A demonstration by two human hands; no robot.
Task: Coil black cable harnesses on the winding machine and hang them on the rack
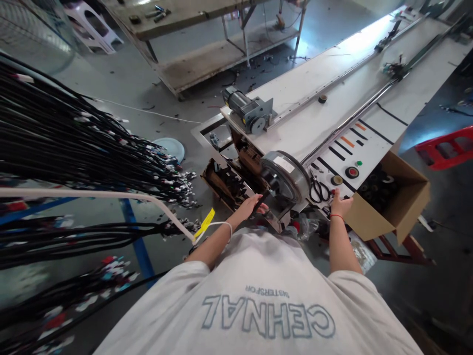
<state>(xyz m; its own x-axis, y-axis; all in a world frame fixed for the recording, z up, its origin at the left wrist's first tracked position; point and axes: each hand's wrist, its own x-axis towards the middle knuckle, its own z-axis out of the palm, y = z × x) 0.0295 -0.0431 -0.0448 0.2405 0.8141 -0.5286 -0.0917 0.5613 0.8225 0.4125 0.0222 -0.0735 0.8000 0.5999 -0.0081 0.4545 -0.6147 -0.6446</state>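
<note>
Down at the near end of the long white workbench (303, 128), I see both hands out ahead of the grey T-shirt. My left hand (251, 204) has its fingers closed round a thin black cable (260, 199) — one cable, running up toward the round grey motor drum (285, 173) that sits at the bench corner. My right hand (340, 203) rests on the bench edge just beside the open cardboard box (391, 207); its fingers are bent, yet whether they pinch anything I cannot tell. A red thread circles that wrist.

Between the two hands lies one pair of black-handled scissors (320, 190), close to the drum. Past the right hand I count two rolls of tape (352, 172) on the bench, the nearer one brownish, and one small green button. A second, smaller grey motor (248, 109) stands farther up the bench.

On the left, a great many black wire harnesses (74, 148) hang in bundles — too many to count — with a white rail (111, 195) across them and one yellow tag (205, 223) near my left forearm. One red plastic crate (445, 148) sits on the floor to the right.
</note>
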